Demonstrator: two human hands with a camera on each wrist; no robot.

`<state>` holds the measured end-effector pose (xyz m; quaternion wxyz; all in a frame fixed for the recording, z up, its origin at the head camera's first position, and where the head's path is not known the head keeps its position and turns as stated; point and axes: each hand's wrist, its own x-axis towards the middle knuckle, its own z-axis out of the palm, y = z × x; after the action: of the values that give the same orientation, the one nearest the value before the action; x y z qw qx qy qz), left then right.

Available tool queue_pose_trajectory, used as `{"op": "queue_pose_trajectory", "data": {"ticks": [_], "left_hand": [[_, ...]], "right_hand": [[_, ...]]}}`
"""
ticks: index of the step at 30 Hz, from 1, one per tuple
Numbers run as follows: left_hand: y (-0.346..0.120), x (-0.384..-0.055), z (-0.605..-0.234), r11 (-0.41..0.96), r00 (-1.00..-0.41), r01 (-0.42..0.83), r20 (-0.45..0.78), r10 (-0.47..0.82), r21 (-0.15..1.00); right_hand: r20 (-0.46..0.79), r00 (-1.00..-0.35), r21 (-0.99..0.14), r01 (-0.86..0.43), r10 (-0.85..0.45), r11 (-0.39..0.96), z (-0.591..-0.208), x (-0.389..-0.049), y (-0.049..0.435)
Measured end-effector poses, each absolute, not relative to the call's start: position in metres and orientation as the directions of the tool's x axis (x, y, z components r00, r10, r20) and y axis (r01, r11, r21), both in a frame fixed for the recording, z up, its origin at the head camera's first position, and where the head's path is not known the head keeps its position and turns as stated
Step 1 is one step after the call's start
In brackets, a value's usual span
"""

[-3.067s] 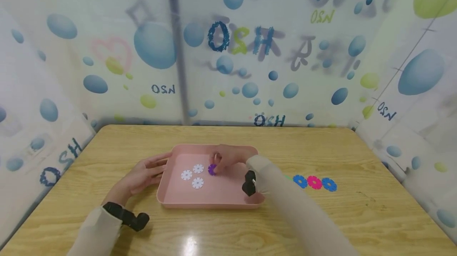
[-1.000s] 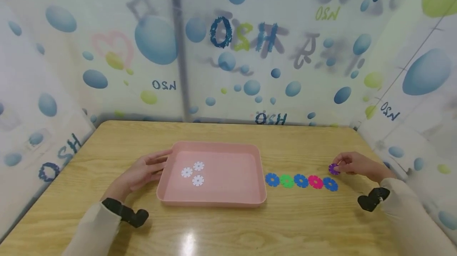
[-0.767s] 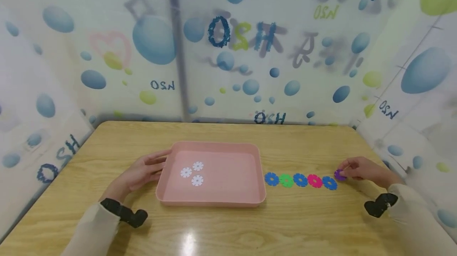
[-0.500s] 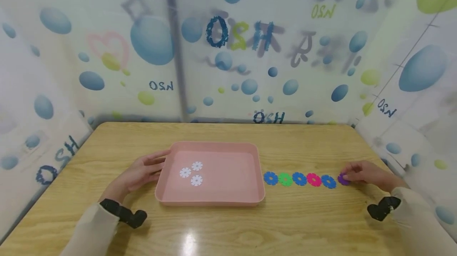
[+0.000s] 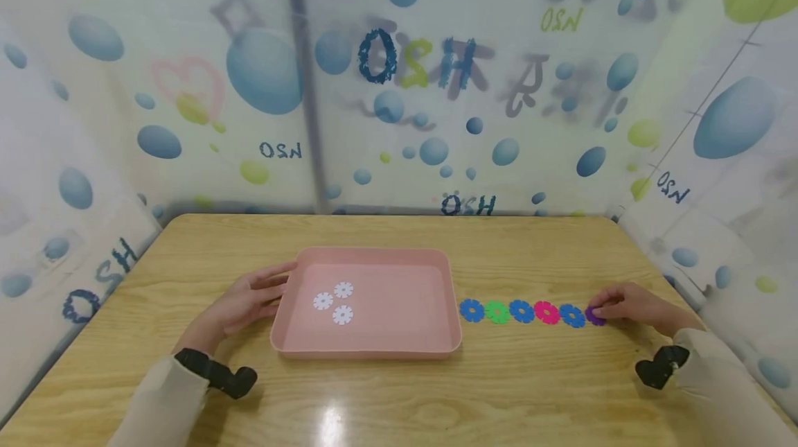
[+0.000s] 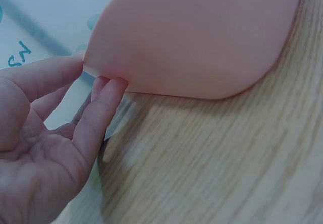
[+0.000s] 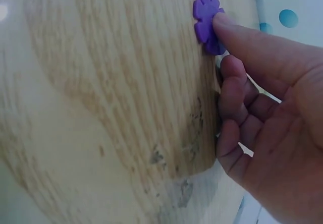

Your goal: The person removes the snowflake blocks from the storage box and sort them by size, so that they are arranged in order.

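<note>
My right hand (image 5: 636, 308) pinches a purple notched plastic disc (image 7: 206, 24) with thumb and fingers. That disc sits at the right end of a row on the table, close beside a blue disc (image 5: 571, 316); whether they touch I cannot tell. Leftward the row goes on with a pink disc (image 5: 547, 312), another blue disc (image 5: 521, 311), a green disc (image 5: 497, 312) and a blue disc (image 5: 472, 310). My left hand (image 5: 246, 303) rests its outstretched fingertips against the left wall of a pink tray (image 6: 197, 42). Inside the tray lie three white discs (image 5: 342, 314).
A light wooden table (image 5: 399, 398) carries everything. Behind it and at both sides hang pale curtains (image 5: 399, 121) printed with blue and green drops. The row of discs begins right at the tray's right wall.
My right hand has carried the purple disc out of the tray to the table's right side, then drawn it leftward to the row's end. My left hand has stayed at the tray.
</note>
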<state>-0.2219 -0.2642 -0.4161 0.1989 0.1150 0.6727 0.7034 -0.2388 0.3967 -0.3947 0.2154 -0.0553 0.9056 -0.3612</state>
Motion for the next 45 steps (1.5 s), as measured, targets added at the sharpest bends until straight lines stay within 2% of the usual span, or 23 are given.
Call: {"op": "queue_pose_trajectory", "data": {"ticks": [8, 21, 28, 36, 45], "left_hand": [[-0.264, -0.222, -0.418, 0.003, -0.908, -0.147, -0.137, 0.396, 0.989], [-0.269, -0.22, -0.418, 0.01, -0.914, -0.154, -0.146, 0.379, 0.988], [-0.269, -0.22, -0.414, 0.01, -0.912, -0.15, -0.142, 0.386, 0.989], [-0.268, -0.22, -0.414, 0.015, -0.911, -0.151, -0.145, 0.387, 0.988], [-0.263, -0.219, -0.412, 0.022, -0.907, -0.142, -0.139, 0.398, 0.99]], "right_hand": [[-0.348, -0.918, -0.638, 0.081, -0.192, 0.766, -0.394, -0.239, 0.393], [-0.307, -0.926, -0.65, 0.036, -0.219, 0.759, -0.395, -0.24, 0.391], [-0.28, -0.941, -0.652, 0.042, -0.189, 0.757, -0.388, -0.243, 0.392], [-0.199, -0.939, -0.704, -0.061, -0.279, 0.707, -0.371, -0.25, 0.362], [-0.131, -0.875, -0.723, -0.238, -0.467, 0.649, -0.36, -0.259, 0.307]]}}
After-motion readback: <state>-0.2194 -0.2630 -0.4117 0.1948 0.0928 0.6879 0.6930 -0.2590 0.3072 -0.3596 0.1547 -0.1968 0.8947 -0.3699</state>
